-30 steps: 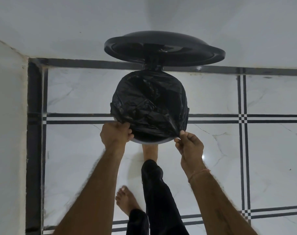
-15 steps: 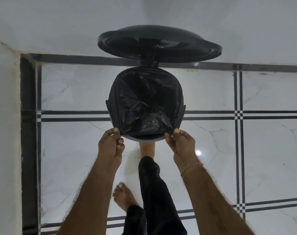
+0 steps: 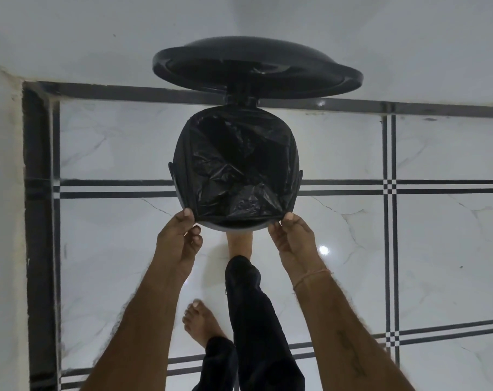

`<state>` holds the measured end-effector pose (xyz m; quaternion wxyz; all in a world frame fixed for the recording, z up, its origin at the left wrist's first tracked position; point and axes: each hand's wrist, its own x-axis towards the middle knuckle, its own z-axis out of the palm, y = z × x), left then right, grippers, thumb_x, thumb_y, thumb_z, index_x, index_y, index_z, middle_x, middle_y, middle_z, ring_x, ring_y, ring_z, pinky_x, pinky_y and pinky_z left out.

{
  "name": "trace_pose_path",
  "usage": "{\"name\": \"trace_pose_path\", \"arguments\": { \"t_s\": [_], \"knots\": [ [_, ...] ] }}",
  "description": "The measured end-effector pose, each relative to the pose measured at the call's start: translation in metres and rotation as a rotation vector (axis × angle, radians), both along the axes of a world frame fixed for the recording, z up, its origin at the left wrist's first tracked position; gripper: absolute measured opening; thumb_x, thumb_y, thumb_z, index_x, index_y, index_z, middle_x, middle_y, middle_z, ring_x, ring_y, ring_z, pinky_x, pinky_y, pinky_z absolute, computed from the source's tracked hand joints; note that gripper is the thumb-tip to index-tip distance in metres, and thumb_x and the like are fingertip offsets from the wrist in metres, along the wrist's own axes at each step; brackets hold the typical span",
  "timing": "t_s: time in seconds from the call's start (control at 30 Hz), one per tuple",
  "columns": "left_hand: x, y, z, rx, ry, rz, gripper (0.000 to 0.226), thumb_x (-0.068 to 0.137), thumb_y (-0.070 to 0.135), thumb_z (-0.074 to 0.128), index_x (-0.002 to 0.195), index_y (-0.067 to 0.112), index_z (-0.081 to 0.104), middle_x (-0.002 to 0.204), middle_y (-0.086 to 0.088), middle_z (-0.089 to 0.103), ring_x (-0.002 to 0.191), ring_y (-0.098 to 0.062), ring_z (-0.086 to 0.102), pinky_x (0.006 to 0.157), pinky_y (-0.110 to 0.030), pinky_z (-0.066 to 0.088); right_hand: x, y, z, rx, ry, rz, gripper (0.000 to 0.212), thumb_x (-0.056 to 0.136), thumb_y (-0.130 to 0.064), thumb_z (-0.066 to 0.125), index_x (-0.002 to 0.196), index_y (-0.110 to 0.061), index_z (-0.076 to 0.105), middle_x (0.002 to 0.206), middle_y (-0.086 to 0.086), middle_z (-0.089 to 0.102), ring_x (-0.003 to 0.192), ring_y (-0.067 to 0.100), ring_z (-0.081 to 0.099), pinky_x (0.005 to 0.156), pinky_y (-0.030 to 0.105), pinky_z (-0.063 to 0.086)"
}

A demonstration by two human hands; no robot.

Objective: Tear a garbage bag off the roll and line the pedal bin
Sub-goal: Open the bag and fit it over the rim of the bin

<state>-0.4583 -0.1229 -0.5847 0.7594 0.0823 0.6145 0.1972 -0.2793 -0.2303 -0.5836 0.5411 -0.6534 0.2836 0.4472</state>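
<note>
**Pedal bin lined at the far wall, both hands on the bag's near edge**

The pedal bin [image 3: 235,227] stands on the floor close to the far wall, and I see it from above. Its round black lid [image 3: 256,67] is raised and leans back against the white wall [image 3: 352,29]. The black garbage bag [image 3: 236,167] sits inside the bin; its mouth is spread over the rim on the far side and on both sides, and the plastic inside is wrinkled and shiny.

My left hand [image 3: 180,238] pinches the near-left corner of the bag between thumb and fingers, closed on the plastic. My right hand [image 3: 294,235] does the same at the near-right corner. Between the two hands the bag's edge is pulled into a straight line, and it lies just inside the near rim of the bin, which shows as a thin grey curve under it. A thin thread band [image 3: 313,277] goes around my right wrist.

One bare foot [image 3: 239,245] reaches forward to the base of the bin, just beside it; the pedal itself is hidden. The other foot [image 3: 200,323] stands nearer to me on the floor. Both legs wear dark trousers [image 3: 256,320].

The floor [image 3: 437,249] is of glossy white marble-look tiles with thin grey veins and double black stripes which cross in small checker patterns. A wide black border [image 3: 36,221] runs along the left wall and the far wall. A small lamp reflection shines on the tile to the right of the right hand.

I can read no brand, label or writing anywhere.
</note>
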Motion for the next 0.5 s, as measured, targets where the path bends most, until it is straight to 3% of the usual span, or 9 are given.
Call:
{"name": "trace_pose_path", "arguments": {
  "t_s": [0.1,0.27,0.4,0.5],
  "knots": [
    [0.001,-0.001,0.002,0.086,0.107,-0.12,0.015,0.101,0.017,0.06,0.088,0.018,0.066,0.062,0.012,0.066,0.052,-0.005,0.053,0.046,-0.014,0.047,-0.002,-0.003,0.004,-0.066,-0.043,0.022,0.016,0.097,-0.015,0.061,0.109,-0.005,0.063,0.101,0.011,0.066,0.096,0.023,0.06,0.078,0.03,0.052],
    [0.002,0.001,0.004,0.059,0.036,-0.086,0.014,0.101,0.019,0.059,0.088,0.018,0.064,0.069,0.012,0.071,0.049,-0.004,0.052,0.044,-0.013,0.045,-0.003,0.006,0.007,-0.072,-0.087,0.025,0.027,0.097,-0.014,0.061,0.119,0.001,0.064,0.091,0.008,0.077,0.081,0.022,0.072,0.059,0.024,0.049],
    [0.001,0.001,0.003,0.02,0.027,-0.079,0.015,0.101,0.016,0.06,0.087,0.018,0.065,0.078,0.006,0.069,0.045,-0.004,0.053,0.042,-0.013,0.044,-0.003,0.014,0.009,0.088,0.108,-0.158,0.036,0.098,-0.017,0.058,0.128,0.005,0.059,0.094,0.016,0.072,0.081,0.022,0.069,0.075,0.028,0.058],
    [-0.001,0.0,0.002,-0.006,0.031,-0.073,0.016,0.101,0.013,0.06,0.086,0.018,0.066,0.076,0.007,0.068,0.046,-0.004,0.054,0.041,-0.013,0.043,-0.005,0.015,0.01,0.115,0.151,-0.166,0.058,0.075,-0.036,0.077,0.12,-0.002,0.066,0.103,0.014,0.067,0.079,0.02,0.066,0.074,0.025,0.057]
  ]
}}
